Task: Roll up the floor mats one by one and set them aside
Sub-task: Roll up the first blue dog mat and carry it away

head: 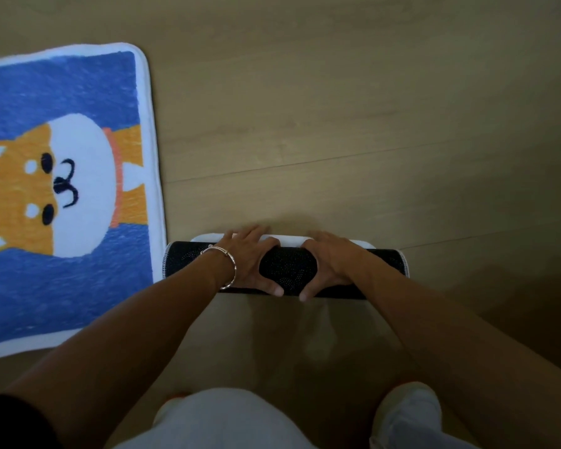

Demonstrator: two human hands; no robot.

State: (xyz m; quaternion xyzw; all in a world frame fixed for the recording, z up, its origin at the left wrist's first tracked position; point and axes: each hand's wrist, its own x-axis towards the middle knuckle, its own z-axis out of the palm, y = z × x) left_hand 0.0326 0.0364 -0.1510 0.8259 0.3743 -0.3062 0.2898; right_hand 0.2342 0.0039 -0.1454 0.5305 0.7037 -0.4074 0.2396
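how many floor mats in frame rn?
2. The blue dog mat lies flat on the floor at the left. The rolled mat, dark backing outward, sits at centre, gripped by the left hand and right hand. Others may lie outside the view.

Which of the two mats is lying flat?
The blue dog mat, at the left, lies spread flat on the floor. The rolled mat is a dark roll, with the left hand and right hand gripping it.
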